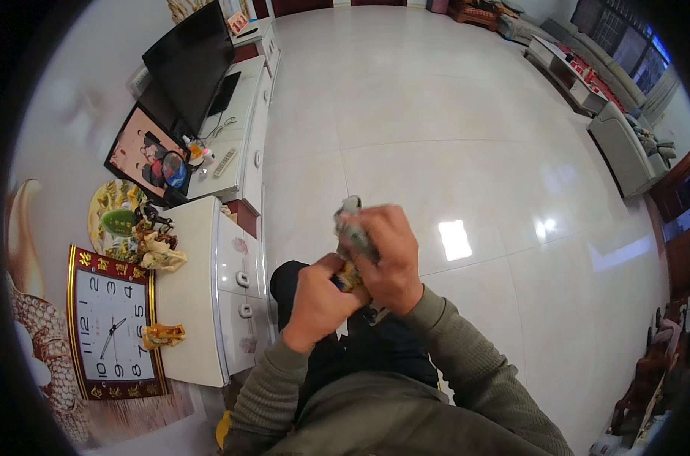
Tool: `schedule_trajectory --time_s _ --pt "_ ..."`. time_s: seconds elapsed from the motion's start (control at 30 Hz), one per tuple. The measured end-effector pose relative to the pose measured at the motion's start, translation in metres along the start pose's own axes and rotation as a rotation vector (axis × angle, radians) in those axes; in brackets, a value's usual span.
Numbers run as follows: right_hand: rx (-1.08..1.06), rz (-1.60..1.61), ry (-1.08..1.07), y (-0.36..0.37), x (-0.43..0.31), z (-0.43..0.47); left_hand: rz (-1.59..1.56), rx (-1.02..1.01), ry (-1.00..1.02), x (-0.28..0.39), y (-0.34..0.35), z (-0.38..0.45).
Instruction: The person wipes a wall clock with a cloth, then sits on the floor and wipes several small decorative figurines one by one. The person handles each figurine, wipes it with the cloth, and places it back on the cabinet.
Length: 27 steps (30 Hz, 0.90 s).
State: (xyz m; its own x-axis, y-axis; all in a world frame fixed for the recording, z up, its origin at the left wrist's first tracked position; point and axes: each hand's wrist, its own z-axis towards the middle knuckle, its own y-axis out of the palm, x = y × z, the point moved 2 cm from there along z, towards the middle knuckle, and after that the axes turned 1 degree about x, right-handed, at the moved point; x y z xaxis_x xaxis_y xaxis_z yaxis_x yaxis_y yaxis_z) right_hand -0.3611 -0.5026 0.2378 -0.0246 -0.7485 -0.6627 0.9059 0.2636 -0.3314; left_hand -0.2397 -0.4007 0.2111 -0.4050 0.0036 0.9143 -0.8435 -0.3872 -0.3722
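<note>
Both my hands meet in front of my body, above my dark trousers. My left hand [325, 299] is closed around the lower part of a small, brightly coloured item [350, 277], yellow and dark blue; its kind cannot be told. Just above it, my right hand [391, 256] grips a crumpled grey-green cloth [351, 231], whose upper end sticks out past the fingers. The cloth touches the coloured item. Motion blur and my fingers hide much of both.
On my left stands a white cabinet [188, 296] with figurines, a wall clock [114, 330] and a decorative plate. Beyond it, a TV stand [222, 165] holds a television [194, 62], a framed picture and a remote control [224, 163]. A sofa [629, 151] and coffee table [570, 74] stand far right.
</note>
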Motion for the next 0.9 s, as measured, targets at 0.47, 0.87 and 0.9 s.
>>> schedule_trajectory --time_s 0.47,0.87,0.9 --pt "-0.050 0.278 0.259 -0.019 0.014 -0.012 -0.287 -0.200 -0.177 0.000 -0.006 0.003" --pt "-0.159 0.771 0.779 -0.029 0.017 -0.037 -0.671 -0.412 -0.178 -0.017 -0.020 0.007" --pt "-0.147 0.795 0.803 -0.026 0.018 -0.033 -0.591 -0.420 -0.109 -0.018 -0.014 0.007"
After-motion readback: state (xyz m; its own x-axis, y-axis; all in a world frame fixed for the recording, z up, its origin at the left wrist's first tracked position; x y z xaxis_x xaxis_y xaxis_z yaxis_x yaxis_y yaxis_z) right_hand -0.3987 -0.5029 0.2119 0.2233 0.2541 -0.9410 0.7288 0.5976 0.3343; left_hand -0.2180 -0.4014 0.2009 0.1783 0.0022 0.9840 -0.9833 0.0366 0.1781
